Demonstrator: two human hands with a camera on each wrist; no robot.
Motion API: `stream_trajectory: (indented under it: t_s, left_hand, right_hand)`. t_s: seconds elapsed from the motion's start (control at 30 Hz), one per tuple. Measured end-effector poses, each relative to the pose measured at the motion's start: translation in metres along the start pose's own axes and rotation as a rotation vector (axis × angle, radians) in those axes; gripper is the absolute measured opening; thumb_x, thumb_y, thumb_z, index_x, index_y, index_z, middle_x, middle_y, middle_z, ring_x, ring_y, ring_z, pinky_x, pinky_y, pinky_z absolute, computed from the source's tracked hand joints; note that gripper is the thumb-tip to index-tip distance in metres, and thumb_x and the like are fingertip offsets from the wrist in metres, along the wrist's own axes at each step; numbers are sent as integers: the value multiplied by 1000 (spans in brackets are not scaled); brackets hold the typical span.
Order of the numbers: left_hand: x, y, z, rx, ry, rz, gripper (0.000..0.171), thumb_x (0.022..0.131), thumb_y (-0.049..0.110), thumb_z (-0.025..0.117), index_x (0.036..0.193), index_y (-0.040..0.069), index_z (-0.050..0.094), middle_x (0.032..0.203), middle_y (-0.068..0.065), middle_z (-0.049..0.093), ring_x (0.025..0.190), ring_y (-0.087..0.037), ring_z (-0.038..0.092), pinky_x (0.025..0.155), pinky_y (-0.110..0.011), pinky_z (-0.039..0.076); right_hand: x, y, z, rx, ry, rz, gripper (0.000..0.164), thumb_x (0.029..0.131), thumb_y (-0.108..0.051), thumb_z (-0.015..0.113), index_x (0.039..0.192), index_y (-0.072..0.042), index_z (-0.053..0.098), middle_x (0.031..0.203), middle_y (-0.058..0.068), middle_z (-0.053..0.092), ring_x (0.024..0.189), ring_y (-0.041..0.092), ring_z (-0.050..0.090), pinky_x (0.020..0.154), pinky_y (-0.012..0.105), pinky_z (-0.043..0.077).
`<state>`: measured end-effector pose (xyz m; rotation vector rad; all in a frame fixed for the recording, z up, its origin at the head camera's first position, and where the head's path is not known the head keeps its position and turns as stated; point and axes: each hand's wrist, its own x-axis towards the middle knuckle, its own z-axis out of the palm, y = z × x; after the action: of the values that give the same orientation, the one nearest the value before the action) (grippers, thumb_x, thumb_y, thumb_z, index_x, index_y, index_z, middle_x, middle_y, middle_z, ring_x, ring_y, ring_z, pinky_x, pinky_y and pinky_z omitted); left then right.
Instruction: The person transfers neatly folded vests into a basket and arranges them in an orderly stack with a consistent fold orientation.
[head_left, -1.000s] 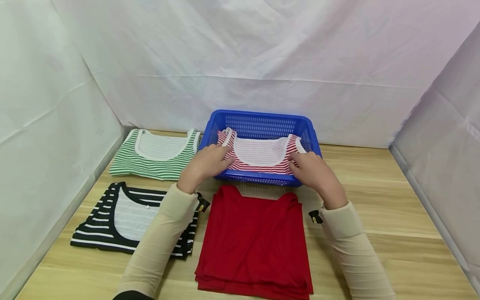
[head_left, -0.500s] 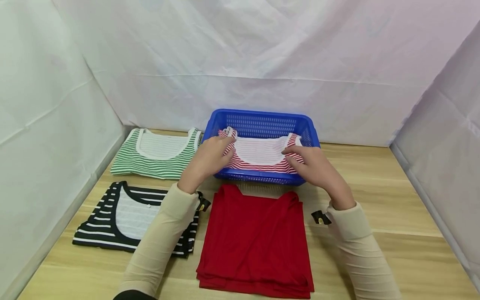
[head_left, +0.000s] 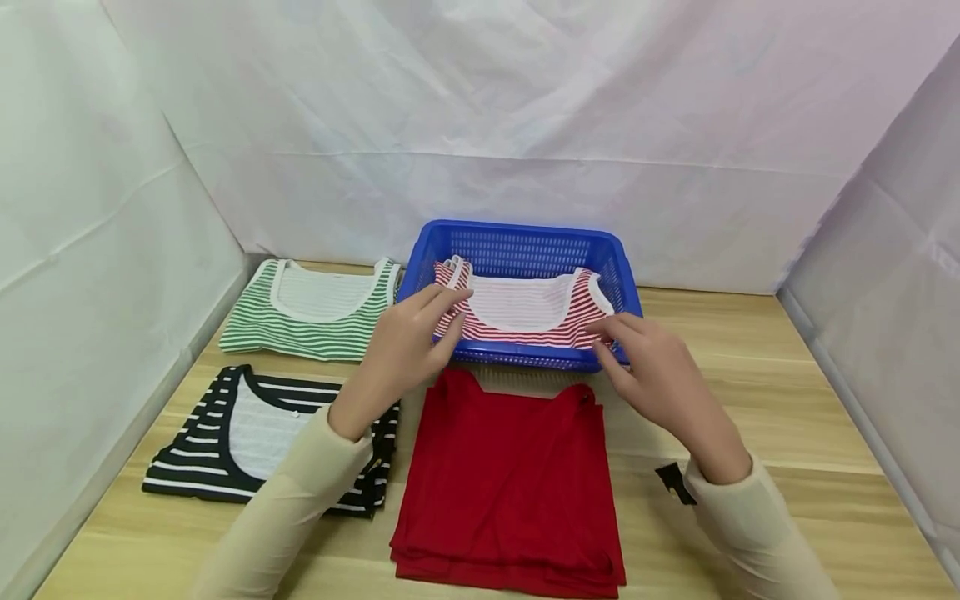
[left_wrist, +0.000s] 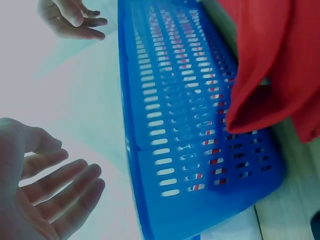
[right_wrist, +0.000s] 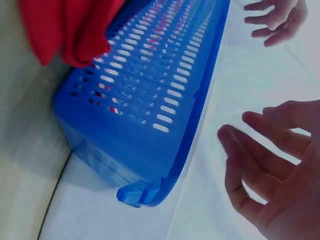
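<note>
A folded red-and-white striped tank top lies inside the blue plastic basket at the back of the table. My left hand hovers over the basket's front left corner, its fingers loosely bent and holding nothing. Over the front right corner is my right hand, also bare of any object, thumb and fingers apart. Both wrist views show the hands above the level of the basket rim, clear of its slotted wall. A folded red tank top lies flat in front of the basket, between my forearms.
To the left of the basket lies a folded green-and-white striped tank top. A black-and-white striped tank top lies nearer, partly under my left forearm. White sheets enclose the wooden table at the back and sides.
Both hands have drawn back from the striped top in the basket, toward me and slightly outward. My right hand has let go of its right strap. The garments on the table stay put.
</note>
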<state>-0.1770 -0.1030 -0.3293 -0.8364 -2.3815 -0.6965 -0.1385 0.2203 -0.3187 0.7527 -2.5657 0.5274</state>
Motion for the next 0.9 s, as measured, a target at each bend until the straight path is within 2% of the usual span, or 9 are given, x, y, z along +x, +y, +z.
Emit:
stream_trajectory:
  t_s: [0.1,0.2,0.27,0.37,0.43,0.57,0.7,0.8,0.9]
  left_hand:
    - [-12,6,-6,-47,-10,13,24,97,14,67,120,8,73,108,-7,73,76,-15,67,61,-27,54]
    - [-22,9,-13,-148,-101,-27,11,98,14,68,106,9,73,94,-1,71,74,-11,65,63,-25,55]
    - [-28,12,-19,-225,-216,-88,6,98,17,69,95,13,73,83,5,68,72,-7,63,65,-24,55]
    - [-36,13,-27,-338,-438,-214,17,98,27,69,84,19,72,72,11,63,66,-5,58,62,-24,51]
    - [-41,10,-29,-406,-581,-279,23,99,32,68,80,20,73,70,8,65,65,-8,60,59,-25,50]
    - [-49,-6,-23,-464,-782,-370,33,101,37,63,81,14,75,76,-1,74,65,-17,68,59,-28,52]
    - [-54,-27,-11,-409,-850,-484,40,103,38,60,83,8,76,78,-5,76,68,-19,71,61,-30,54]
    - [-56,-38,-5,-374,-856,-608,42,103,39,59,86,5,76,75,-5,76,68,-18,72,62,-31,56]
    - [-57,-42,-2,-369,-851,-700,43,102,43,60,95,3,75,75,-5,76,68,-17,73,62,-33,59]
  right_hand:
    - [-14,-2,-4,57,0,-25,15,92,-5,71,106,-8,76,99,3,76,79,13,68,65,34,56]
    - [-26,-5,-9,143,-64,-26,14,92,-2,73,100,-14,76,91,-8,73,75,2,63,62,27,56]
    - [-33,-6,-13,169,-152,-7,14,94,-7,73,93,-21,74,80,-15,67,67,-3,55,58,22,51]
    - [-41,-7,-19,157,-347,42,21,100,-21,68,81,-29,68,65,-22,50,58,-7,43,54,18,41]
    - [-44,-5,-21,159,-476,83,24,102,-30,65,79,-29,66,61,-20,41,55,-5,37,53,19,37]
    - [-48,5,-15,216,-624,161,23,104,-36,62,93,-20,76,65,-17,54,58,-4,46,56,21,42]
    - [-50,18,-1,349,-706,306,35,104,-37,61,114,-5,74,74,-4,68,63,5,61,57,25,52]
    - [-52,24,10,488,-768,473,54,104,-37,61,137,5,58,80,5,71,69,17,67,58,30,58]
    - [-53,29,19,597,-775,592,69,104,-36,61,150,9,38,87,10,72,77,22,71,61,36,61]
